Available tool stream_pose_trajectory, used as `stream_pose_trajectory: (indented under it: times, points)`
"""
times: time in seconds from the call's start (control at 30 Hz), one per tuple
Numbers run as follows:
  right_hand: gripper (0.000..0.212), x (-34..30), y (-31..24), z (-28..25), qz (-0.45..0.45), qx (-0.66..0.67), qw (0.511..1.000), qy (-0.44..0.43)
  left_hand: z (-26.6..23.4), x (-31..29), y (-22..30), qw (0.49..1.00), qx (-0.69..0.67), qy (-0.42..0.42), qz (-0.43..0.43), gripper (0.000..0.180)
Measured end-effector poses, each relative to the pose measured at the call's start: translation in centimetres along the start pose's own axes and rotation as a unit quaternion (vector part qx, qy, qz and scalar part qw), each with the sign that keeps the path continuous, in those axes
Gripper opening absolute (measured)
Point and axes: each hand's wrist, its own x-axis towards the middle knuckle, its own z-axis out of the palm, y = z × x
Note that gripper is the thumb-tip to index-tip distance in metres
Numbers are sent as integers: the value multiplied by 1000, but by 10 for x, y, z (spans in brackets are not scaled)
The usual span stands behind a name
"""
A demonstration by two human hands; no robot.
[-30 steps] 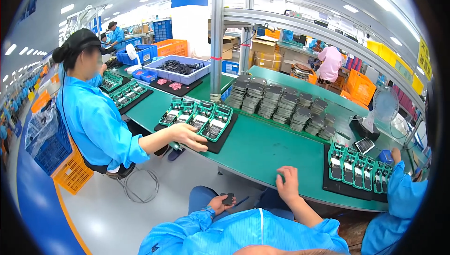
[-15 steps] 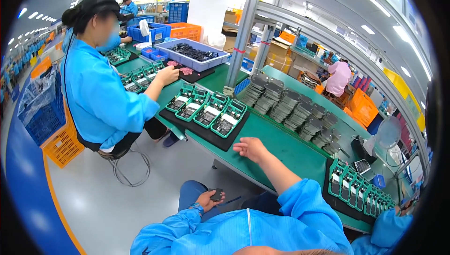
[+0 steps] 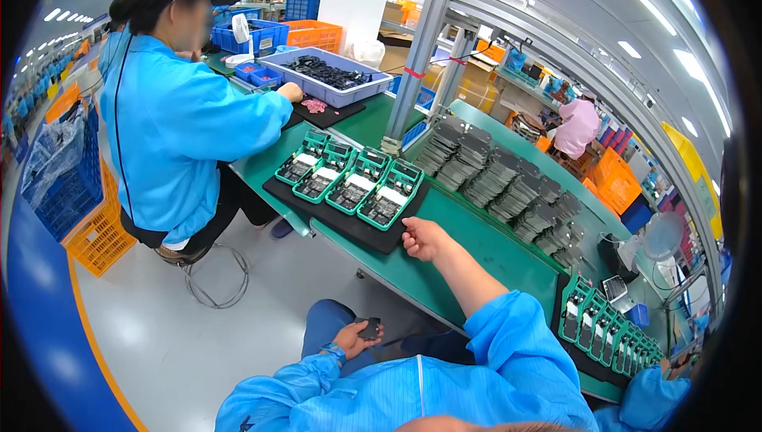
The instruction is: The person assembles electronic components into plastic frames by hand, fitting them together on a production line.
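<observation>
My left hand [image 3: 349,340] rests palm up near my lap, fingers curled round a small dark flat piece [image 3: 369,329]. Over the green bench, my right hand [image 3: 422,239] has its fingers closed at the right edge of a black mat [image 3: 373,240]; the fingertips appear to pinch that edge. Several green-framed housings [image 3: 390,194] with circuit boards and white labels stand side by side on the mat, just beyond my right hand.
Stacks of dark flat plates [image 3: 492,182] line the bench's far side. More green housings [image 3: 587,317] sit at the right. A metal post [image 3: 421,59] rises behind the mat. A co-worker in blue [image 3: 178,107] sits at left, near a grey bin [image 3: 349,97] of black parts.
My right hand has moved away from me to the mat's edge, and its spread fingers have closed. The left hand keeps its piece. The co-worker's arm has reached farther toward the bin.
</observation>
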Motion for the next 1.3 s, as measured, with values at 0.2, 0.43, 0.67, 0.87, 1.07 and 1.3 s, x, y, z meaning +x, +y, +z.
stream_pose_trajectory:
  times: [0.2,0.43,0.67,0.87,1.07,1.3]
  points:
    - [20,-3,1,-1,-20,-67,997,-9,-6,-8,3,1000,-9,16,17,39]
    - [21,-42,22,-14,-151,-106,983,15,-6,-26,17,998,-24,55,27,38]
    - [24,-112,55,-80,-169,-93,977,91,-12,-33,27,998,8,55,23,39]
    - [24,-168,87,-150,-214,-141,935,246,-9,-22,21,1000,5,14,1,37]
    - [15,-191,110,-184,-266,-169,887,339,-4,-3,7,998,51,32,-28,39]
    - [10,-189,159,-166,-446,-178,797,367,4,9,-6,996,65,47,-40,35]
